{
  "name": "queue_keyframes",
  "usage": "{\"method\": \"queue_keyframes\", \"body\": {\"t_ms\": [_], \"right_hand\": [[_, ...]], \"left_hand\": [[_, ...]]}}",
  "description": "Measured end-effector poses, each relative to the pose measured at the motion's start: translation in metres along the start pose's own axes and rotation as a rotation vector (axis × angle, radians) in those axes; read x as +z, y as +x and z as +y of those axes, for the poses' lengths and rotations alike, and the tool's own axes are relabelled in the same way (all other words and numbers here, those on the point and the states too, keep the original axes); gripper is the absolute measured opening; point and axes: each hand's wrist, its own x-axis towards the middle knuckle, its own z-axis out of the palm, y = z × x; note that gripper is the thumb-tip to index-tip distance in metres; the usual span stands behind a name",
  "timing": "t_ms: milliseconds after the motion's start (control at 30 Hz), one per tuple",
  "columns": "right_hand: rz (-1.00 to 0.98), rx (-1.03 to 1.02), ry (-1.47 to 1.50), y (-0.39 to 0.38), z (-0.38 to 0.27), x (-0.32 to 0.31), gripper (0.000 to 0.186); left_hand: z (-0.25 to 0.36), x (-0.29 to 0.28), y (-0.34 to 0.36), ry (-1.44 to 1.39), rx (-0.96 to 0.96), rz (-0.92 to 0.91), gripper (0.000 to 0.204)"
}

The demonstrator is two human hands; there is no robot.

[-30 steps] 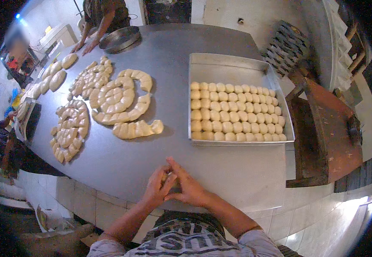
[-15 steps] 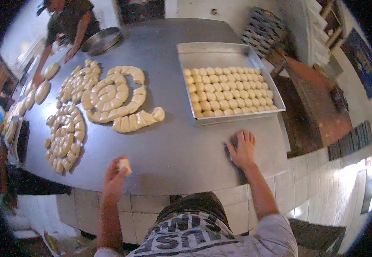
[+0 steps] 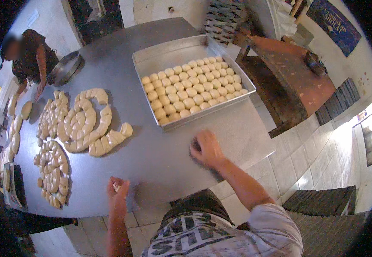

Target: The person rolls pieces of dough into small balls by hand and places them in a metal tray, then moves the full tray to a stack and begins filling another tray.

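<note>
My left hand (image 3: 118, 190) hovers at the near edge of the steel table (image 3: 160, 162), fingers closed around a small pale dough piece (image 3: 116, 186). My right hand (image 3: 206, 148) is cupped palm-down on the table just in front of the metal baking tray (image 3: 203, 115). It is motion-blurred, and whatever lies under the palm is hidden. Rows of round dough balls (image 3: 190, 90) fill the near part of the tray, while its far part is bare. Left of my hands, cut dough pieces (image 3: 83, 124) lie in curved rows.
More dough coils (image 3: 53, 171) lie toward the table's left edge. Another person (image 3: 32, 55) leans over the far left corner beside a round metal pan (image 3: 64, 68). A rusty brown stand (image 3: 288, 81) is to the right, with stacked moulds (image 3: 224, 19) behind the tray.
My hands were pressed together at the table edge, then separated. The left now holds a dough piece up at the near edge; the right went from flat with spread fingers to cupped on the table.
</note>
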Motion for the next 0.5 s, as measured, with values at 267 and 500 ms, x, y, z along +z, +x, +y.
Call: {"method": "queue_keyframes", "body": {"t_ms": [267, 500], "right_hand": [[-0.007, 0.112, -0.143, -0.005, 0.044, -0.038, 0.029], [-0.067, 0.310, 0.829, 0.076, 0.081, -0.115, 0.036]], "left_hand": [[0.031, 0.062, 0.026, -0.148, -0.062, -0.050, 0.018], [0.023, 0.043, 0.039, -0.043, -0.088, 0.256, 0.022]]}}
